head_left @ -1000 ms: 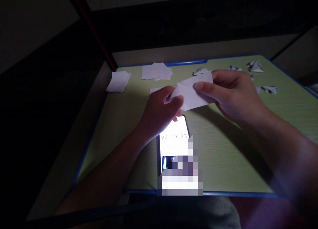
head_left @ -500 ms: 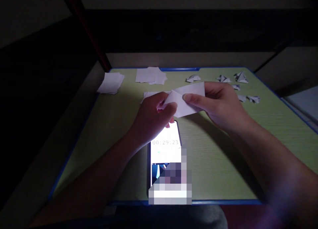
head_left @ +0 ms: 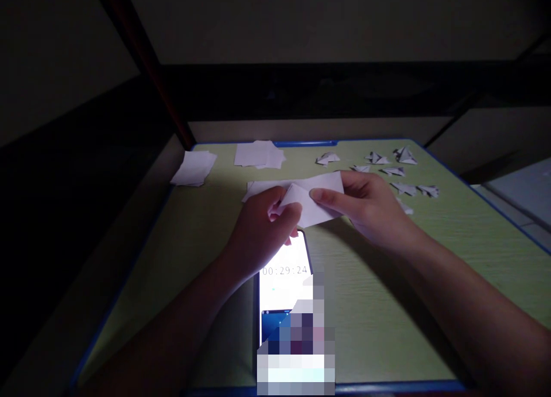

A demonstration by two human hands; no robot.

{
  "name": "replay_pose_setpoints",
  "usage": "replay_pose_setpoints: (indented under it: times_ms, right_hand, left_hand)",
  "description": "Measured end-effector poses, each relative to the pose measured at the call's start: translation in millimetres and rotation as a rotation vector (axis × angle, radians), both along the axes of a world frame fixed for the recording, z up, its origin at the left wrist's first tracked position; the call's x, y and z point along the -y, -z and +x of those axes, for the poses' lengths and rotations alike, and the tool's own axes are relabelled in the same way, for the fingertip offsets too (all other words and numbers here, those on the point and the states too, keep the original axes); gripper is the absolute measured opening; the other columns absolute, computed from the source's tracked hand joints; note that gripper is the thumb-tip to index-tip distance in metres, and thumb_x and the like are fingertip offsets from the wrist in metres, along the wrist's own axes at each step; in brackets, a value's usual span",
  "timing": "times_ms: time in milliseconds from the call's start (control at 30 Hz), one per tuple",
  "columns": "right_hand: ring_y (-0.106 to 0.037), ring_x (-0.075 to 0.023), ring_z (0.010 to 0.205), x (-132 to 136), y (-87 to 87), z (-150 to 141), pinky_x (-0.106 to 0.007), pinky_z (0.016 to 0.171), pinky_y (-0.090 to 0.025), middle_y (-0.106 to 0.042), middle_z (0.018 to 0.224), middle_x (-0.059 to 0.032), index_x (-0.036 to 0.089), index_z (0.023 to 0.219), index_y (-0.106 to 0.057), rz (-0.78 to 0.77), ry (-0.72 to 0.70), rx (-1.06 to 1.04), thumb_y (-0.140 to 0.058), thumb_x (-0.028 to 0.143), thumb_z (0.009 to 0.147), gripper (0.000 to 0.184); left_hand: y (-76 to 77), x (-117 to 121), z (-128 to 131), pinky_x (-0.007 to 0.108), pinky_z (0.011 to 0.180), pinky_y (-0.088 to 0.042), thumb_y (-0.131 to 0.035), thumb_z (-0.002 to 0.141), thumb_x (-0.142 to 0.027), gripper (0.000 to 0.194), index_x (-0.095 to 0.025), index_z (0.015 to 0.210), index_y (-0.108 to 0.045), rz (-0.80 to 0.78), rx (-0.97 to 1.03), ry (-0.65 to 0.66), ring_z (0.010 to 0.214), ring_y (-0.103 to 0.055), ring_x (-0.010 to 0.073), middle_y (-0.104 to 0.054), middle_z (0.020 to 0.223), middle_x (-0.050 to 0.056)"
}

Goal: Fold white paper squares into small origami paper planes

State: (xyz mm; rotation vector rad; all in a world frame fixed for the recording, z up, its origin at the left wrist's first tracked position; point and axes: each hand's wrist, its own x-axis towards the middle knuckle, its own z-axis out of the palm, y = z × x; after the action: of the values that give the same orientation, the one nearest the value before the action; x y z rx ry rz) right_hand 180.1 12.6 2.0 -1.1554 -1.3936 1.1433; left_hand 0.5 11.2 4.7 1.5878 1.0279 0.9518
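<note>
A white sheet of paper (head_left: 321, 207), folded at its left end, is held in the air between both hands above the table. My left hand (head_left: 269, 222) pinches the folded left corner between thumb and fingers. My right hand (head_left: 372, 207) grips the right end, its thumb lying flat on the face of the paper and the fingers behind it. Just below my left hand lies a lit phone (head_left: 284, 288) showing a timer; part of its screen is blurred out. Another stack of paper (head_left: 260, 186) lies behind the held sheet, partly hidden.
On the green table (head_left: 365, 311) with blue edges, a paper stack (head_left: 193, 168) lies at the far left and another pile (head_left: 258, 155) at the back middle. Several small folded paper figures (head_left: 404, 155) are spread over the back right. The surroundings are dark.
The view has tilted up a little, so everything sits lower in the picture. Both hands keep nearly the same hold on the paper. The timer has advanced by one second.
</note>
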Motion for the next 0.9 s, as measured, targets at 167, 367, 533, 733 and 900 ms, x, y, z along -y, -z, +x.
replay_pose_setpoints:
  times_ms: [167, 367, 533, 733, 900]
  right_hand:
    - [-0.054, -0.011, 0.056, -0.3, 0.2, -0.7, -0.024, 0.05, -0.039, -0.066, 0.067, -0.0001, 0.018, 0.074, -0.072, -0.012, -0.026, -0.004, -0.077, 0.034, 0.073, 0.016]
    - [-0.055, -0.0114, 0.057, -0.3, -0.2, -1.1, -0.025, 0.051, -0.04, -0.068, 0.069, -0.0008, 0.018, 0.075, -0.072, -0.025, -0.021, -0.02, -0.078, 0.033, 0.071, 0.016]
    - [-0.058, -0.0133, 0.059, -0.7, 0.5, 0.3, -0.026, 0.051, -0.041, -0.07, 0.074, -0.0021, 0.02, 0.08, -0.074, -0.021, -0.021, 0.023, -0.075, 0.035, 0.075, 0.016]
    - [-0.056, -0.0123, 0.057, -0.1, -1.9, -2.9, -0.026, 0.051, -0.041, -0.068, 0.07, -0.0011, 0.02, 0.074, -0.073, -0.029, -0.011, -0.018, -0.076, 0.033, 0.073, 0.013]
    - [-0.051, -0.0106, 0.053, 0.2, -2.5, -4.8, -0.025, 0.049, -0.039, -0.063, 0.063, 0.001, 0.021, 0.068, -0.071, -0.021, -0.002, -0.053, -0.078, 0.032, 0.072, 0.013]
  left_hand:
    - [0.7, -0.2, -1.2, 0.019, 0.041, -0.043, -0.055, 0.079, -0.025, 0.015, -0.017, 0.067, -0.055, -0.006, -0.006, 0.0, 0.044, -0.053, 0.0087, -0.057, 0.052, -0.003]
    - [-1.5, -0.1, -0.7, 0.019, 0.04, -0.042, -0.055, 0.079, -0.026, 0.015, -0.017, 0.066, -0.055, 0.003, -0.01, 0.004, 0.043, -0.051, 0.0086, -0.056, 0.05, -0.003]
    - [-1.8, -0.4, -0.7, 0.018, 0.04, -0.042, -0.055, 0.079, -0.025, 0.015, -0.017, 0.067, -0.056, 0.002, -0.007, 0.011, 0.042, -0.052, 0.0082, -0.056, 0.049, -0.004]
    - [-0.7, -0.5, -0.8, 0.019, 0.041, -0.044, -0.055, 0.079, -0.026, 0.015, -0.017, 0.067, -0.055, 0.009, -0.007, 0.014, 0.043, -0.052, 0.0084, -0.056, 0.05, -0.003]
    - [1.6, -0.6, -1.4, 0.02, 0.042, -0.043, -0.056, 0.08, -0.028, 0.016, -0.018, 0.067, -0.054, 0.022, -0.001, 0.017, 0.043, -0.052, 0.0088, -0.056, 0.051, -0.004]
